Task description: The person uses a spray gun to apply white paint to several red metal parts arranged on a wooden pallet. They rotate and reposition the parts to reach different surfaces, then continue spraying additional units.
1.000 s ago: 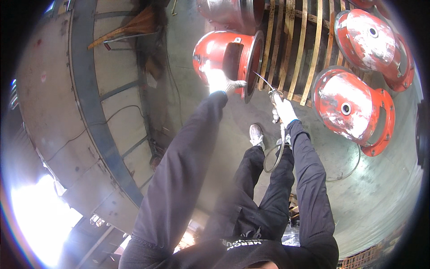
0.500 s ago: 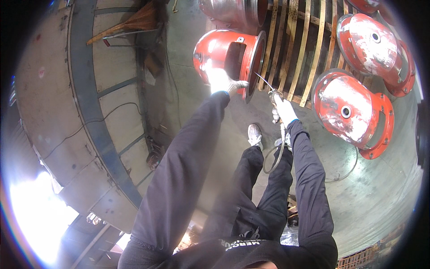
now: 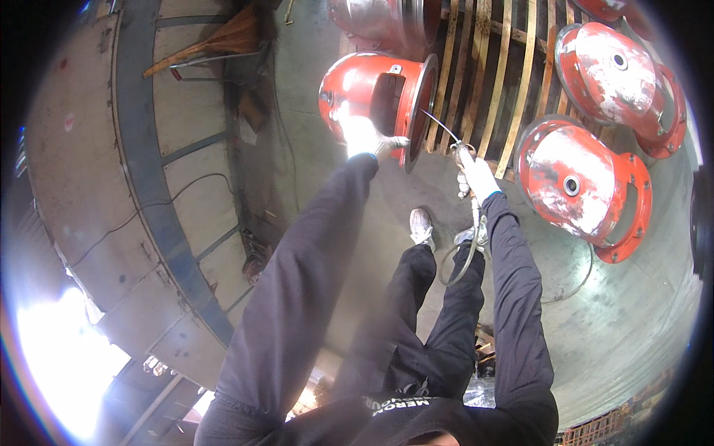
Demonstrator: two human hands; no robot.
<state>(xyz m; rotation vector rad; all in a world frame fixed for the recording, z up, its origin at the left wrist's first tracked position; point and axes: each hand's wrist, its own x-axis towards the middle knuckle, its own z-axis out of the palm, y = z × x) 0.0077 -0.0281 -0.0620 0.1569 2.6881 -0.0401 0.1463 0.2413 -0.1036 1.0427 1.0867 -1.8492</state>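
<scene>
My left hand (image 3: 366, 138), in a white glove, grips the near side of a red metal housing (image 3: 358, 83). This housing is a hollow cylinder with a wide flange and a large cut-out in its wall. My right hand (image 3: 480, 179), also gloved, is wrapped round an air blow gun (image 3: 461, 151) with a long thin nozzle. The nozzle's tip is at the housing's flanged open end; whether it touches is unclear. A hose (image 3: 474, 230) hangs in a loop from the gun.
Slatted wooden pallets (image 3: 487, 82) lie beyond my hands. More red housings (image 3: 571, 167) with bare-metal patches stand to the right, and another (image 3: 387, 22) is at the far side. At left are a broom (image 3: 216, 41) and a panelled surface (image 3: 134, 149). My feet stand on grey floor.
My right hand has shifted slightly right and toward me, and the nozzle has tilted more steeply. The left hand keeps its place on the housing.
</scene>
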